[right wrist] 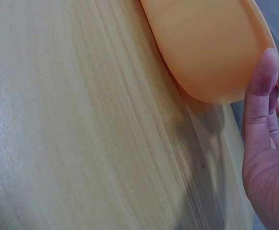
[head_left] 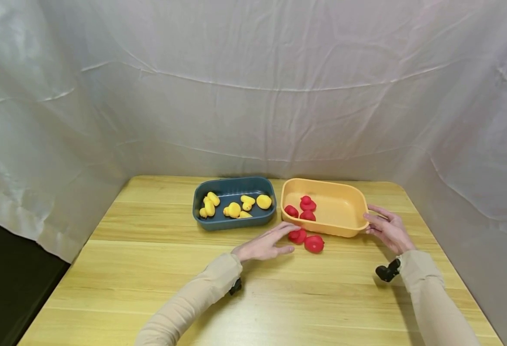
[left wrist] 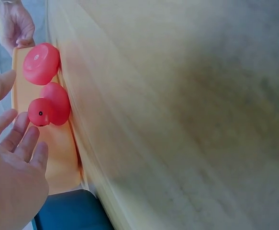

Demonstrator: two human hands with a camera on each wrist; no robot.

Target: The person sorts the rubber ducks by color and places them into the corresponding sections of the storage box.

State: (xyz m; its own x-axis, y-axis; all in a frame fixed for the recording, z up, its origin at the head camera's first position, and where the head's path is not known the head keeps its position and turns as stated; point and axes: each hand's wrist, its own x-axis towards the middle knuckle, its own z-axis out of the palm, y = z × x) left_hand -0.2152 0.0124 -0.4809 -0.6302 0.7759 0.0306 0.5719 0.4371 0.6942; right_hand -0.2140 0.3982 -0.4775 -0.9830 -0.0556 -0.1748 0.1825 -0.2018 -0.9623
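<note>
My left hand (head_left: pixel 264 245), fingers spread and nearly straight, reaches to a red rubber duck (head_left: pixel 297 235) on the table, its fingertips right at the duck. Beside that duck another red duck (head_left: pixel 314 244) lies tipped over with its round base showing, as the left wrist view also shows. Just behind them stands an orange plastic bin (head_left: pixel 344 204) with three red ducks (head_left: pixel 307 203) in its left part. At the bin's right end my right hand (head_left: pixel 389 230) grips the rim; in the right wrist view the thumb (right wrist: pixel 263 76) lies against the rim, fingers partly hidden behind.
To the left of the orange bin is a dark blue bin (head_left: pixel 232 223) holding several yellow rubber ducks (head_left: pixel 233 210). Both bins stand near the back edge of the wooden table (head_left: pixel 149 269). White sheeting (head_left: pixel 253 96) hangs behind and at both sides.
</note>
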